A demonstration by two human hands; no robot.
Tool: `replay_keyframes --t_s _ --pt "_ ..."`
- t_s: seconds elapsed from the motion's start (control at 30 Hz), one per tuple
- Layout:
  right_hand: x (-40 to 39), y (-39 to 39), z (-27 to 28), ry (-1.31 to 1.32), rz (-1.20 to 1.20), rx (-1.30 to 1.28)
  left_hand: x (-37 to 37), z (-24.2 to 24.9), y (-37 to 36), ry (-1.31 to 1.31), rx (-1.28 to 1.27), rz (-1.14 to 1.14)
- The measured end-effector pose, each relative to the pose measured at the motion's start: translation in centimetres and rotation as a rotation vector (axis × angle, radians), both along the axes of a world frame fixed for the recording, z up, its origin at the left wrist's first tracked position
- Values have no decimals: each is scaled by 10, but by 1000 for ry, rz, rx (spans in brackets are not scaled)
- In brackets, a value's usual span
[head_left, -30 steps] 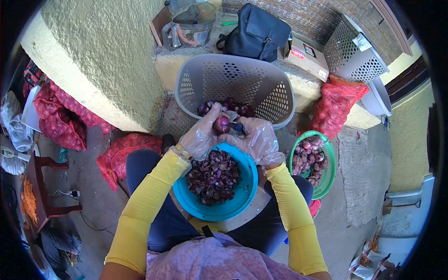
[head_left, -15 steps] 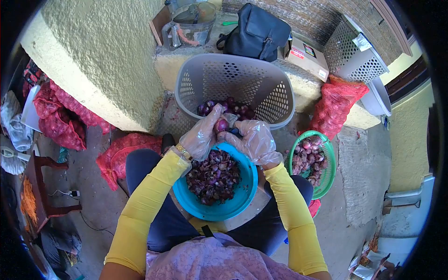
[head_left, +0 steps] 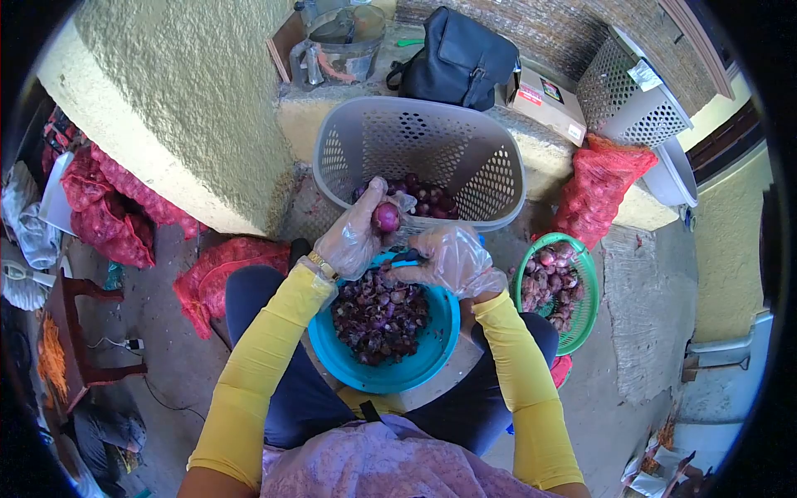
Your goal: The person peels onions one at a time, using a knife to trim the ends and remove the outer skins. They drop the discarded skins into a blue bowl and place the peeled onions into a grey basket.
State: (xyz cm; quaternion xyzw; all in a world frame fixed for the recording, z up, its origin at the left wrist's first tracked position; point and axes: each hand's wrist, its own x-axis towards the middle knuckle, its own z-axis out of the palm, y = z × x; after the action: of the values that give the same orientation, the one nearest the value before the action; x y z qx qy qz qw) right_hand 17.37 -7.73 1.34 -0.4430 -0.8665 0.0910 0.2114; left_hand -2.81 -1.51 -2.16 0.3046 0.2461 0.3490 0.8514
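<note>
My left hand, in a clear plastic glove, is closed around a peeled red onion with a shiny purple skin. To its right, my gloved right hand grips a small dark-handled knife; its blade is hard to make out. Both hands are above the far rim of a blue basin, which holds a heap of dark onion skins. Just beyond them stands a grey perforated basket with several purple onions at its bottom.
At the right, a green basket holds unpeeled onions, with a red mesh sack behind it. More red sacks lie at the left. A black backpack and a cardboard box rest on the ledge.
My hands have moved apart. The right hand has drawn the knife slightly down and away from the onion, which now shows more fully in my left hand.
</note>
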Motion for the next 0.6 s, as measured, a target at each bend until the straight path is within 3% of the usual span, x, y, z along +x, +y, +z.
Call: replay_keyframes --t_s 0.1,0.17,0.27,0.5,0.6 --pt "1 -1 17 -45 -66 -84 6 -2 1 -96 -86 13" --pt "3 -1 16 308 -53 -107 6 -3 2 -140 -90 19" --pt "13 5 -2 123 -85 -14 5 -1 1 -179 -93 25" --pt "2 -1 20 183 -86 -68 4 -2 4 -208 -94 126" --pt "1 1 13 306 -218 43 8 6 1 -233 -112 180"
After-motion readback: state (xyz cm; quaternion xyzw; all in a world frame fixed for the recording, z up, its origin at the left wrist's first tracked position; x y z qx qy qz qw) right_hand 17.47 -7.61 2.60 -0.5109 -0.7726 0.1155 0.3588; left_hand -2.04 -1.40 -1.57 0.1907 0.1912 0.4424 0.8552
